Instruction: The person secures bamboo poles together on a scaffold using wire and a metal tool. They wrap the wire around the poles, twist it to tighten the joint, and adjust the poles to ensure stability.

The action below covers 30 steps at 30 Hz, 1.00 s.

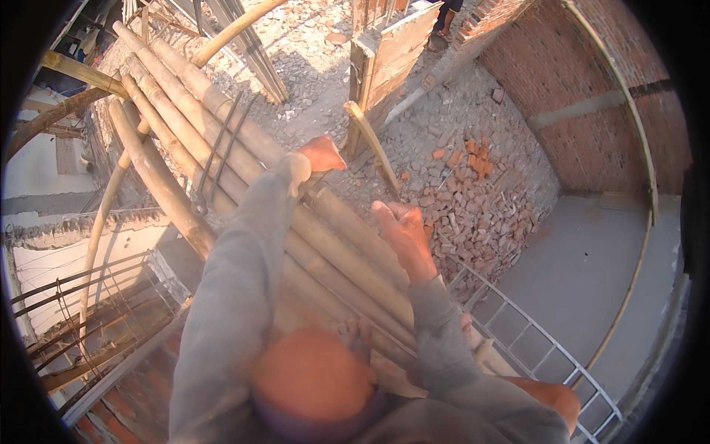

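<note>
Beneath my arms runs a row of bamboo poles (347,251), side by side and slanting from upper left to lower right. My left hand (320,154) is stretched out over their right-hand side, its fingers closed together; what they grip is hidden. Nearer to me and to the right, my right hand (407,233) is closed in a fist just past the poles' edge. Anything inside it is too small to make out. A short curved bamboo piece (373,148) rises beyond, its lower end close to my right hand. Two dark bent steel rods (220,152) lie across the poles left of my left hand.
Far below on the right lie a heap of broken bricks (477,214) and a brick wall (584,89). A metal ladder (529,325) leans at lower right. Reinforcing bars (74,296) show at left. Another person's foot (438,41) is at the top. A blurred round shape covers the bottom middle.
</note>
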### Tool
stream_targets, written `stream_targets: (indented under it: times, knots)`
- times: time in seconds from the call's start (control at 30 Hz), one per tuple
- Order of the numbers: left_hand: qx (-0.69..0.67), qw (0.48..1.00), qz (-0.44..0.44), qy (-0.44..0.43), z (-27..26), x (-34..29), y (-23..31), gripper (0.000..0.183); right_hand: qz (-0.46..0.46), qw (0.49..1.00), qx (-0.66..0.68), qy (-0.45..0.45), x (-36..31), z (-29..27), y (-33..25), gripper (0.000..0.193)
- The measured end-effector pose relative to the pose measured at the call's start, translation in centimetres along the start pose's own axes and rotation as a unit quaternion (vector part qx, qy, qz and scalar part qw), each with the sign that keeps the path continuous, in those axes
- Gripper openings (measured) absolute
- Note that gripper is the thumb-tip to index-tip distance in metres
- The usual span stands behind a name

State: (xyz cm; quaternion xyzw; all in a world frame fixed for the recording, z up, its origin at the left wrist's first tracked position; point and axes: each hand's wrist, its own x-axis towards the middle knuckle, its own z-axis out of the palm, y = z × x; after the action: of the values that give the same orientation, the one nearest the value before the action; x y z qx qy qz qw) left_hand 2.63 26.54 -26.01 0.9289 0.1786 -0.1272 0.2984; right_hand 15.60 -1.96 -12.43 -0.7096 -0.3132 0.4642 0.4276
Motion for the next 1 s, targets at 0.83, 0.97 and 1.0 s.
stream_targets:
  times: [0.83, 0.97, 1.0]
  knots:
    - [-0.168, 0.979, -0.113, -0.001, 1.8, 0.6, -1.5, 0.027, -0.487, 0.769, -0.377, 0.169, 9.3, -3.1, -18.7, 0.018]
    - [-0.186, 0.959, 0.204, 0.069, 3.4, 1.9, -4.1, 0.021, -0.260, 0.875, -0.408, -0.007, 8.4, -3.9, -7.6, 0.038]
    - [-0.239, 0.952, 0.173, 0.079, 3.6, 2.0, -4.4, 0.020, -0.294, 0.876, -0.383, -0.008, 7.7, -3.3, -5.1, 0.043]
